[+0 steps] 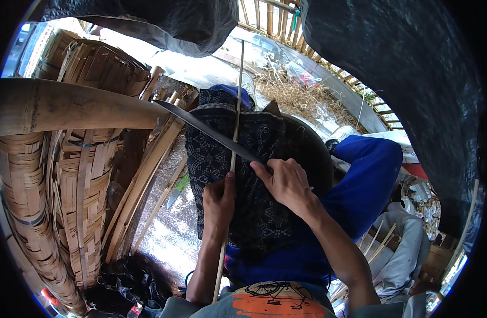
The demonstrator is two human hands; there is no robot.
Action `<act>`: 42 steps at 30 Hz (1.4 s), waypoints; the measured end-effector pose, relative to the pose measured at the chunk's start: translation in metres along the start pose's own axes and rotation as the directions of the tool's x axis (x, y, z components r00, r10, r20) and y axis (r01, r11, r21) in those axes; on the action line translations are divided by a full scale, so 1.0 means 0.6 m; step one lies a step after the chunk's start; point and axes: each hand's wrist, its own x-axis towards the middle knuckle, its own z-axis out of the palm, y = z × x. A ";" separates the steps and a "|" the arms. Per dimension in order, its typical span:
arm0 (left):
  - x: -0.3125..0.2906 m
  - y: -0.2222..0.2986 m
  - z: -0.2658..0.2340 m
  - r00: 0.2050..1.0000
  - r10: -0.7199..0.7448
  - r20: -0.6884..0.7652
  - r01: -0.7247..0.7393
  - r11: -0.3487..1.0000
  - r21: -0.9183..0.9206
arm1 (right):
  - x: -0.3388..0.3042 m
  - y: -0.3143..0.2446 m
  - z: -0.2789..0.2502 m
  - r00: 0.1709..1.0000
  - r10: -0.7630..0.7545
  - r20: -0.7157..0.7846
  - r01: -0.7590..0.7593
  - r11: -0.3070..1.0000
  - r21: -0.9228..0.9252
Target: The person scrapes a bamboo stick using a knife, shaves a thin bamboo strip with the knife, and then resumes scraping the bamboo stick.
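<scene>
My left hand is closed around a long thin bamboo strip, its thumb pointing up along it. The strip runs from near my body, over my lap, to a far tip at the top. In my right hand is a long, dark, slightly curved knife; its handle is mostly hidden by my fingers. The blade slants up to the left and crosses the strip just beyond my left hand; whether it touches the strip I cannot tell. A dark patterned cloth covers my lap beneath both.
On the left stand woven bamboo rolls, with a thick bamboo pole crossing in front of them. Split bamboo lengths lean beside my lap. Black sheeting hangs at upper right. Dry shavings lie beyond my legs near a slatted fence.
</scene>
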 end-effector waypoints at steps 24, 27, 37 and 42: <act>-0.007 -0.013 0.007 0.996 0.082 0.037 -0.084 0.995 0.054 | -0.053 0.010 -0.028 0.994 0.113 -0.004 -0.113 0.991 -0.071; -0.030 -0.003 0.008 0.997 0.057 0.042 -0.056 0.998 -0.032 | 0.009 0.009 -0.005 0.988 0.156 0.003 -0.155 0.986 -0.057; -0.024 0.000 -0.018 0.993 0.014 0.114 -0.019 0.999 0.048 | -0.016 0.037 -0.068 0.979 0.183 0.084 -0.199 0.951 0.237; -0.004 0.010 -0.020 0.996 0.024 0.081 -0.029 0.998 0.056 | -0.043 0.030 -0.098 0.898 0.282 0.337 -0.373 0.896 0.242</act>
